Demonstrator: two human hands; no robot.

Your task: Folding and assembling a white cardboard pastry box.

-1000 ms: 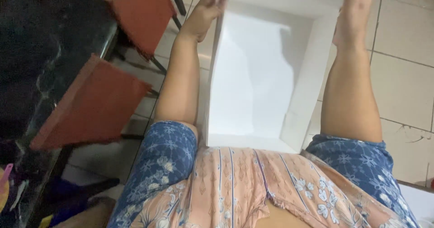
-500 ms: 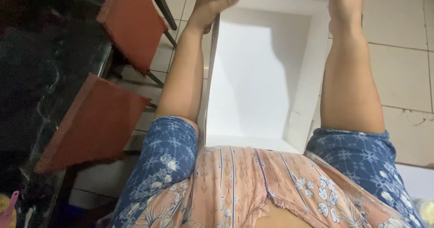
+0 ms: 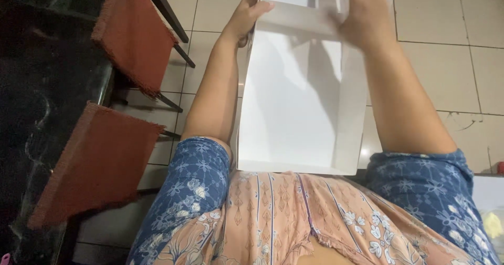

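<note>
A white cardboard box (image 3: 294,112) stands open in front of my body, its inside facing me. My left hand (image 3: 247,18) grips its far left corner, fingers curled over the edge. My right hand (image 3: 362,13) presses on the far flap at the top right, fingers spread and blurred. The box's near edge rests against my patterned shirt.
Two chairs with red-brown fabric seats (image 3: 134,36) (image 3: 92,165) stand at the left beside a dark glossy table (image 3: 37,102). Beige floor tiles (image 3: 451,60) lie beneath the box. A white object (image 3: 488,191) sits at the right edge.
The box's far end has come closer and lower in view. My right hand has shifted inward onto the far flap, and my left hand has stayed on the left corner.
</note>
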